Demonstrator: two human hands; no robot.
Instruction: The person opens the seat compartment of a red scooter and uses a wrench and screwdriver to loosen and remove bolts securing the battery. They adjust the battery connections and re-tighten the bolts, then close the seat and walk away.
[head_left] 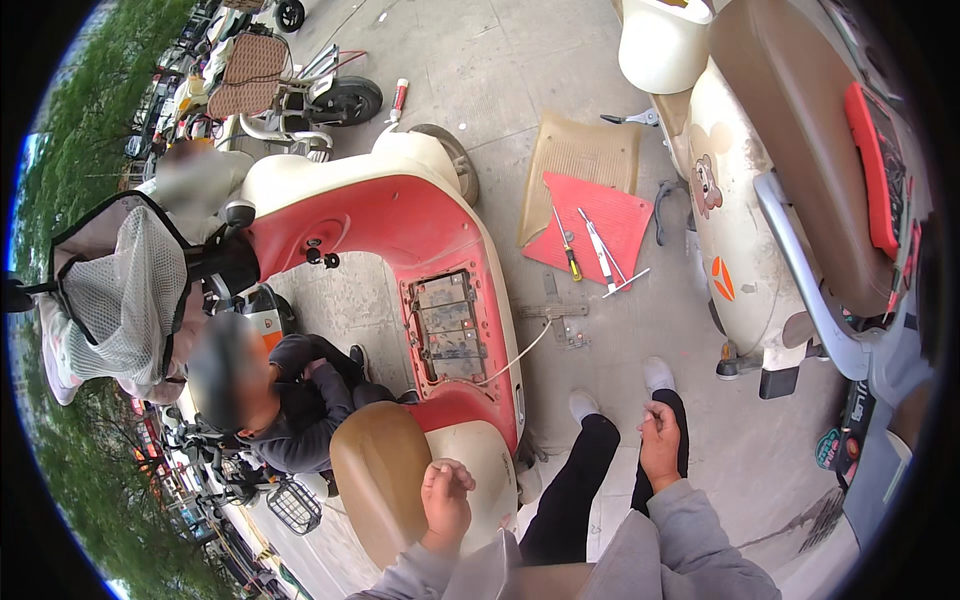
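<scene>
My left hand (447,497) is raised over the brown seat (380,470) of a red and cream electric scooter (500,330). Its fingers curl loosely, with nothing visible in them. Above my dark trouser leg hovers my right hand (660,447), fingers half bent and slightly apart, also with nothing visible. In the scooter's footboard an uncovered compartment shows several batteries (450,325). From there a pale cable (520,355) runs out to a metal bracket (556,311) on the ground.
A red mat (590,215) with a yellow-handled screwdriver (572,262) overlaps a tan mat (560,150). Beside them lie pliers (632,118). Right stands a cream scooter (735,220). Across the red scooter, another person (290,400) crouches with folded arms. Parked bikes line the left.
</scene>
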